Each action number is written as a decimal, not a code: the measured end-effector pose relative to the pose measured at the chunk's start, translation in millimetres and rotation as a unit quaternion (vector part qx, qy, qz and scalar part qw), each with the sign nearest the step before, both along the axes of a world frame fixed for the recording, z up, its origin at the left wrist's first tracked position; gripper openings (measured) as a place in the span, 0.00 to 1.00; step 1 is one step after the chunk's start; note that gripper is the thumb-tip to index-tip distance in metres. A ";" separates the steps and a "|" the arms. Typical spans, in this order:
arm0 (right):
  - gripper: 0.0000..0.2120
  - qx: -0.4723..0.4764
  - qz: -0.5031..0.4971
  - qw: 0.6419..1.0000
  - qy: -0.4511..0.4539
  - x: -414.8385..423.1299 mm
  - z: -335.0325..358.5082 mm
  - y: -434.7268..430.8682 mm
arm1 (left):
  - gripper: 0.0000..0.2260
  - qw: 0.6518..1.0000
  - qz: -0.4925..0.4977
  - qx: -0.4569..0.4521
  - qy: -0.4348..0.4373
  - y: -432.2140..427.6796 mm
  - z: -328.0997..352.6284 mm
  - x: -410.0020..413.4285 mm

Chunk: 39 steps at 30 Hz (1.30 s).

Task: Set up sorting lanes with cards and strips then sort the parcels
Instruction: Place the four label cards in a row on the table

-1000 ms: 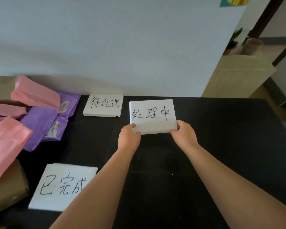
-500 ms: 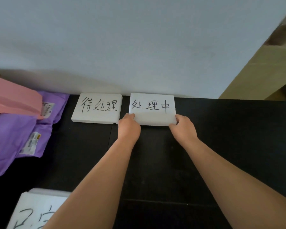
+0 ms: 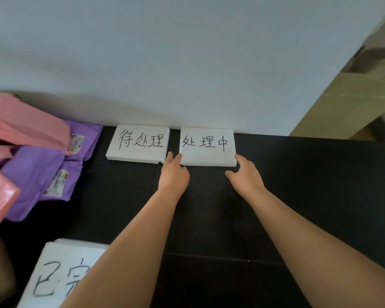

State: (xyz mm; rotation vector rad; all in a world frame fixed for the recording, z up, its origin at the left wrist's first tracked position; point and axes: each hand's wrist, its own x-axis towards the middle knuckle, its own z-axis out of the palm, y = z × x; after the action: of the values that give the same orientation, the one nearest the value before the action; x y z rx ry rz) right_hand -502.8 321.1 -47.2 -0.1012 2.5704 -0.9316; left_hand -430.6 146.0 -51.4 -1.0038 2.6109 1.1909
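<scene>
The white foam card lettered 处理中 (image 3: 207,150) lies flat on the black tabletop (image 3: 309,196) at twelve o'clock, its far edge against the pale wall (image 3: 187,63). Just beside it at eleven o'clock, with a narrow gap between them, lies a second white foam card lettered 待处理 (image 3: 138,144).

The left hand (image 3: 173,174) reaches toward that gap. Its grip is open, with the fingers straight and the fingertips touching the near left corner of the 处理中 card. The right hand (image 3: 246,174) sits at the card's near right corner, toward one o'clock. Its grip is also loose and open and holds nothing, with the thumb spread clear of the card. Its fingertips are at the corner, though I cannot tell whether they touch it.

At nine o'clock a heap of purple plastic mailer parcels (image 3: 33,174) with printed labels lies on the tabletop. Pink plastic mailer parcels (image 3: 25,125) are piled over and beside them. At seven o'clock lies a third white foam card (image 3: 60,274) with large handwritten characters, partly hidden by the left forearm (image 3: 125,252). At two o'clock, beyond the tabletop, stands a tan cardboard box (image 3: 342,107).
</scene>
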 end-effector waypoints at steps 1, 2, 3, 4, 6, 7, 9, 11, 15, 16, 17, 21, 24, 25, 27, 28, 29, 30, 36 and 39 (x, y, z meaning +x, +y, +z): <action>0.30 -0.001 -0.002 1.000 0.004 7.8 6.2 0.7 | 0.24 1.000 0.002 -0.006 0.003 -0.1 5.2 9.4; 0.30 -0.001 -0.002 1.000 0.010 17.2 12.8 1.5 | 0.24 1.000 0.008 -0.008 0.004 -0.2 10.4 20.4; 0.30 -0.003 -0.001 1.000 0.016 27.9 19.9 2.0 | 0.24 1.000 0.018 -0.007 0.000 0.0 16.2 32.3; 0.29 -0.004 0.002 1.000 0.022 39.1 27.0 2.0 | 0.24 1.000 0.029 -0.008 -0.005 -0.3 22.0 45.0; 0.28 -0.012 0.006 0.999 0.034 64.7 41.0 1.7 | 0.24 0.999 0.045 -0.008 -0.012 -1.2 33.9 72.5; 0.27 -0.017 0.008 0.999 0.041 78.7 47.7 1.2 | 0.24 0.999 0.048 -0.007 -0.012 -1.7 38.8 87.4; 0.26 -0.032 0.010 0.998 0.059 107.7 58.6 -0.2 | 0.23 0.998 0.055 -0.008 -0.004 -4.1 46.1 117.2; 0.24 -0.046 0.017 0.996 0.074 136.8 66.1 -2.7 | 0.22 0.998 0.066 -0.014 0.005 -7.9 50.2 147.2; 0.21 -0.047 0.041 0.995 0.081 196.7 67.7 -12.5 | 0.22 0.994 0.109 -0.020 0.006 -15.5 50.5 213.8; 0.21 -0.045 0.050 0.995 0.078 212.1 65.8 -16.1 | 0.21 0.992 0.121 -0.022 0.005 -17.8 49.2 231.1; 0.21 -0.042 0.060 0.995 0.073 227.3 63.3 -20.2 | 0.21 0.991 0.131 -0.027 0.005 -20.6 47.8 247.6; 0.22 -0.028 0.111 0.992 0.050 281.1 49.4 -40.3 | 0.21 0.986 0.148 -0.075 -0.016 -38.9 45.0 300.2; 0.24 -0.018 0.143 0.989 0.015 313.8 37.9 -57.1 | 0.22 0.982 0.153 -0.103 -0.041 -58.0 42.2 330.9; 0.25 -0.013 0.153 0.988 0.001 323.4 33.7 -62.9 | 0.23 0.981 0.158 -0.104 -0.049 -64.3 40.2 340.8; 0.26 -0.006 0.177 0.984 -0.023 340.4 24.5 -73.9 | 0.24 0.979 0.163 -0.101 -0.067 -75.7 33.8 359.1; 0.26 -0.004 0.186 0.982 -0.032 347.5 20.4 -79.0 | 0.25 0.979 0.159 -0.101 -0.080 -80.5 29.9 366.9; 0.27 -0.002 0.192 0.981 -0.041 353.5 16.7 -83.6 | 0.25 0.979 0.151 -0.100 -0.095 -84.8 25.7 373.3; 0.27 0.000 0.195 0.979 -0.051 358.4 13.3 -87.7 | 0.26 0.979 0.140 -0.096 -0.110 -88.8 21.9 378.2; 0.26 0.026 0.218 0.973 -0.072 369.3 2.4 -102.9 | 0.29 0.982 0.118 -0.046 -0.141 -105.4 6.2 383.4; 0.23 0.019 0.221 0.972 -0.073 369.6 0.0 -105.3 | 0.26 0.984 0.136 -0.033 -0.115 -105.9 4.3 384.8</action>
State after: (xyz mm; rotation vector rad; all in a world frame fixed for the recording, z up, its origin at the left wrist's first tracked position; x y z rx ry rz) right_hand -133.2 215.8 -47.2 -0.5487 2.2889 -0.6894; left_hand -45.8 40.1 -47.2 -1.4531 2.4037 0.9720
